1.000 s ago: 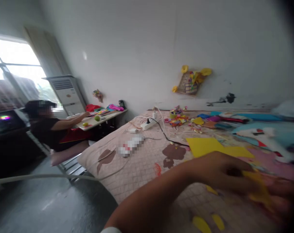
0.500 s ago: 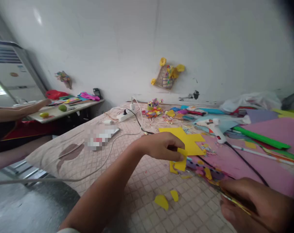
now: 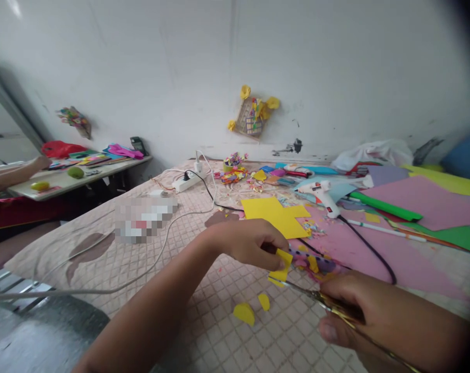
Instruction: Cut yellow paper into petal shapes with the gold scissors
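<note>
My left hand (image 3: 254, 243) pinches a small piece of yellow paper (image 3: 283, 261) above the table. In my right hand (image 3: 359, 305) is a pair of gold-handled scissors (image 3: 316, 296), with the blades reaching the lower edge of that piece. Whether the blades are parted is hard to make out. Two rounded yellow scraps (image 3: 244, 313) lie on the quilted cloth below. Behind my left hand rests a larger yellow sheet (image 3: 275, 216) with cut-out corners. Just beyond the scissors is a purple dotted item (image 3: 312, 260), partly hidden by my right hand.
A white glue gun (image 3: 325, 197) with a black cord lies at the right on pink sheets (image 3: 409, 202). A power strip (image 3: 188, 181) and white cables cross the left side. At the far left, a person's arm (image 3: 20, 173) rests over another table (image 3: 63, 185).
My right hand has brought the scissors left and up to the yellow piece in my left hand. The whole view has shifted slightly to the right.
</note>
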Motion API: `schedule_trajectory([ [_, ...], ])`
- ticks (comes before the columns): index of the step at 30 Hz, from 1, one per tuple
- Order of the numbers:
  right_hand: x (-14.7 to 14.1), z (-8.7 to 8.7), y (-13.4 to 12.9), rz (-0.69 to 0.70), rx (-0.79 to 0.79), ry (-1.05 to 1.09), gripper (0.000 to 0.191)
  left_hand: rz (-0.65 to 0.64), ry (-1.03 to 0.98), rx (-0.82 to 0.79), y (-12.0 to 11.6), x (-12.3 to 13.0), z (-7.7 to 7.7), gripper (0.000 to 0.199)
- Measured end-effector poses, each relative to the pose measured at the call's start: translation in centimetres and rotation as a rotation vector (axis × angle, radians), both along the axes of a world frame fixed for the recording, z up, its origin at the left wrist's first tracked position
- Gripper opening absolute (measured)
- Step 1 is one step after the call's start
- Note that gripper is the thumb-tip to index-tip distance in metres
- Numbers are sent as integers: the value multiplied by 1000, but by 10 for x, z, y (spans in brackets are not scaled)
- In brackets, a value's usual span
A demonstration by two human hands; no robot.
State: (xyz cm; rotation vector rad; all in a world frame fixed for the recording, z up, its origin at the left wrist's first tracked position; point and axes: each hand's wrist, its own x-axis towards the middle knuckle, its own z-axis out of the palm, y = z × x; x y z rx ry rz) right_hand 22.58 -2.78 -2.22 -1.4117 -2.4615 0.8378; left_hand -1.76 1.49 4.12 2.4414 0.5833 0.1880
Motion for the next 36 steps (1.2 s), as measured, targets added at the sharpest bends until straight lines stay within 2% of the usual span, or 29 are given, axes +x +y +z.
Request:
schedule_trajectory([
  [6, -8, 10, -3, 59, -63, -184, 48, -19, -10, 5, -3, 1, 1, 16],
  [10, -13, 15, -5, 73, -73, -231, 53, -10, -4, 9, -4, 2, 2, 17],
  [18, -13, 17, -5, 58, -95, -212, 52, 1, 13, 53, -7, 3, 3, 18],
  [24, -15, 17, -2, 103, -101, -203, 48, 45, 26, 94, -10, 2, 5, 16],
  [33, -14, 15, 1, 187, -72, -154, 46, 12, 4, 26, -6, 2, 5, 14],
  [36, -16, 15, 1, 162, -47, -82, 43, 14, 11, 29, -6, 1, 5, 15],
])
